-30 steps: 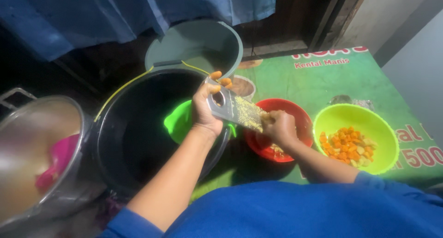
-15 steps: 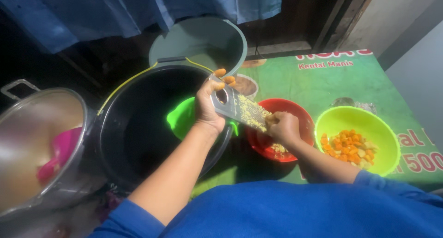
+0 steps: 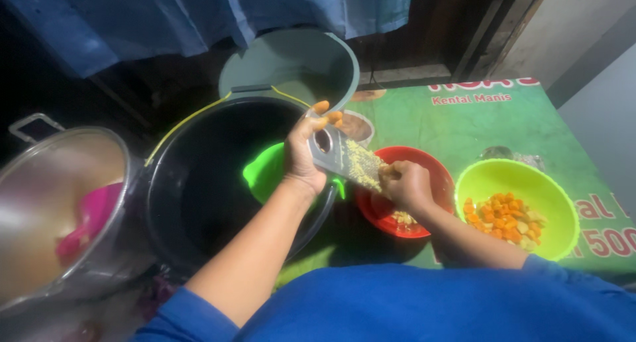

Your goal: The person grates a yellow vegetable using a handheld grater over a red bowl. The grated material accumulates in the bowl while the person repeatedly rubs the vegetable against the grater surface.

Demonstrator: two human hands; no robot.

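- Left hand (image 3: pixel 303 158) grips the stiff, light metal grater (image 3: pixel 344 158) by its top end, over the red bowl (image 3: pixel 434 176).
- Right hand (image 3: pixel 405 185) pinches a small, likely slippery piece against the grater.

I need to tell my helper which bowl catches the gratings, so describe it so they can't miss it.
On the green table cover, look between the big black bucket and the lime-green bowl of orange chunks. It is the red bowl right under the flat grater, the only red one there.
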